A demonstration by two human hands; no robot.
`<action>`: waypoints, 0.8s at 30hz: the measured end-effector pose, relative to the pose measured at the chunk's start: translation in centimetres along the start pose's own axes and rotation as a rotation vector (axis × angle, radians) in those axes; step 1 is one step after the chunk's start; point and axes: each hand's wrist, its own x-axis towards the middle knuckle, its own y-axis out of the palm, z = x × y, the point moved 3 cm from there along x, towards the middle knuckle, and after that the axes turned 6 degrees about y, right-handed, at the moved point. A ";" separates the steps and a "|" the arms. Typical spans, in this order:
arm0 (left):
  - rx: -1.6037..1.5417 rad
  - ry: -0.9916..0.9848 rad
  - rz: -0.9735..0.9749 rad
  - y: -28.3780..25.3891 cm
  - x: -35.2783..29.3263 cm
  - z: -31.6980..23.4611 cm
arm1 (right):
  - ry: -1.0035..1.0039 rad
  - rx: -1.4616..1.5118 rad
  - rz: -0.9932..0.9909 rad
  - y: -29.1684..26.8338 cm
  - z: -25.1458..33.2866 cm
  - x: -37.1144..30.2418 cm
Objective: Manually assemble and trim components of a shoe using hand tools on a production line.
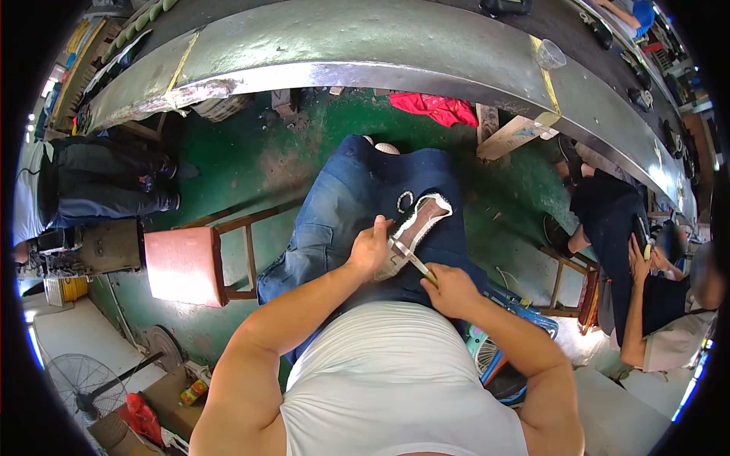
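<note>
A shoe [424, 220], underside up with a brown bottom and a ragged white rim, lies across my lap on my blue trousers [323, 209]. My left hand [370, 247] is closed around its near side. My right hand [450, 290] grips a hand tool [414, 262] by its yellow-green handle. The tool's metal end rests against the shoe, near the fingers of my left hand; its exact kind is too small to tell. Beside the shoe, a small dark-and-white curled strip [405, 201] sits on the trousers.
A long metal bench [304, 57] curves across the front, with a clear cup [550, 55] on it. Red cloth [435, 109] lies on the green floor beneath. A pink-topped stool [185, 266] stands at left. Other people are at far left [114, 178] and right [620, 251].
</note>
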 end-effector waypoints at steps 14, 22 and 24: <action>0.701 0.917 0.067 -0.1 -1.3 -2.6 | 0.117 -0.179 -0.091 -2.4 -1.4 -1.8; 1.141 0.599 0.459 -0.1 -0.7 -4.7 | 0.040 0.081 -0.136 -7.6 -0.6 -0.6; 1.148 0.608 0.489 0.7 -1.0 -6.3 | 0.052 0.150 -0.222 -5.8 -1.3 1.0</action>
